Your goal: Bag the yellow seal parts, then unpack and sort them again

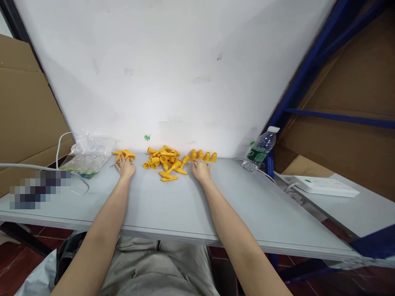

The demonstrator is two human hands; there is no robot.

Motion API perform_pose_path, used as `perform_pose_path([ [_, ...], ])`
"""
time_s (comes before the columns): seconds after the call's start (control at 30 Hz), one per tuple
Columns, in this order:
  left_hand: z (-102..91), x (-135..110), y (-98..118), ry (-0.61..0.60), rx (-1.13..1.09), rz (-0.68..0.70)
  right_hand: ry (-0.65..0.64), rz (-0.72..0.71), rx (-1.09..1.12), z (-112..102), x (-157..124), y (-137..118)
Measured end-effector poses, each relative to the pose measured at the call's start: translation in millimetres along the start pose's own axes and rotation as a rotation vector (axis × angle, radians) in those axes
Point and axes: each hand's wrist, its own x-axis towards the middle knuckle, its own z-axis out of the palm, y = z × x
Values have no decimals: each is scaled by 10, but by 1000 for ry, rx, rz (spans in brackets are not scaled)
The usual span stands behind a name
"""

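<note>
A heap of small yellow plastic parts (165,161) lies at the far side of the grey table (173,209), against the white wall. My left hand (126,167) rests on the table beside a yellow part with a key chain (124,155), fingers curled towards it; whether it grips it is unclear. My right hand (201,169) lies flat on the table, its fingertips at a row of yellow cone-shaped parts (203,156) standing upright to the right of the heap.
A clear plastic bag (89,154) with small items lies at the left, beside a white cable (63,142). A plastic water bottle (261,149) leans at the right. A white power strip (322,186) sits on the neighbouring table. Cardboard and blue racking flank the wall.
</note>
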Motion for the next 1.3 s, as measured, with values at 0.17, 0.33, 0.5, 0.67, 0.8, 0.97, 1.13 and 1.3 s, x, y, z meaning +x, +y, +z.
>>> perform_pose_path([
  [0.17, -6, -52, 24, 11, 35, 28, -48, -210, 80, -3, -39, -201],
  [0.33, -3, -86, 42, 4, 57, 44, -200, -230, 72, 37, -66, -252],
  [0.5, -17, -169, 97, 33, 24, 123, -254, -207, 50, 36, -51, -212],
  [0.67, -33, -290, 224, 110, -89, 275, -281, -246, -13, -17, -17, -166],
  [0.8, -38, -397, 355, 144, -218, 457, -332, -258, -78, -81, 8, -133],
  [0.97, -51, -621, 535, 36, -290, 765, -294, -277, -117, -99, 3, -122],
  [1.13, 50, -888, 675, -210, -338, 1104, -232, -248, -131, -72, -13, -155],
  [1.3, 228, -973, 677, -396, -179, 1190, -191, -190, -102, -91, 1, -136],
])
